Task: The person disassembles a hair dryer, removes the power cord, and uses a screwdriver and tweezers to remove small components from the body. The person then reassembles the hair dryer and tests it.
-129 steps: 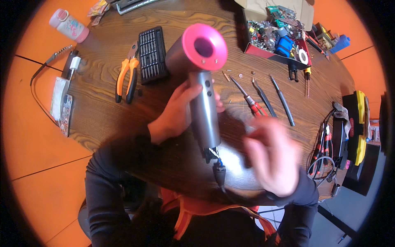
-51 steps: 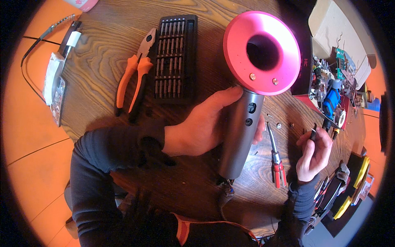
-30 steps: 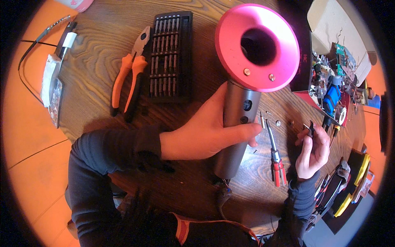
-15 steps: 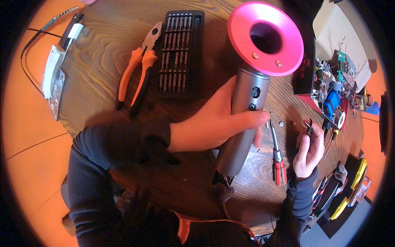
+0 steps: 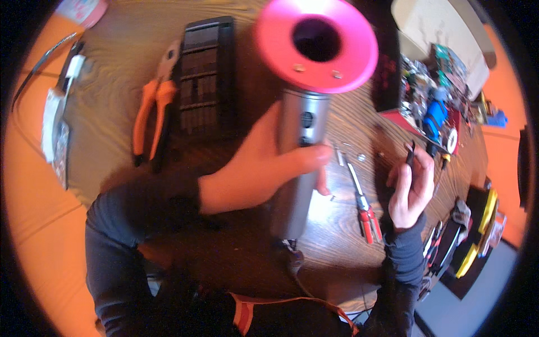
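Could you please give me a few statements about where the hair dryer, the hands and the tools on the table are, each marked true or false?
1. The left hand grips the grey handle of the hair dryer. True.
2. The dryer's round head is blue. False: it is pink.
3. The right hand holds a thin dark tool. True.
4. The orange-handled pliers lie right of the dryer. False: they lie to its left, beside the black bit case.
5. A red-handled screwdriver lies on the wooden table between the hands. True.

Wooden table (image 5: 112, 112) — orange pliers (image 5: 151, 115); black bit case (image 5: 205, 78); red-handled screwdriver (image 5: 364, 205).
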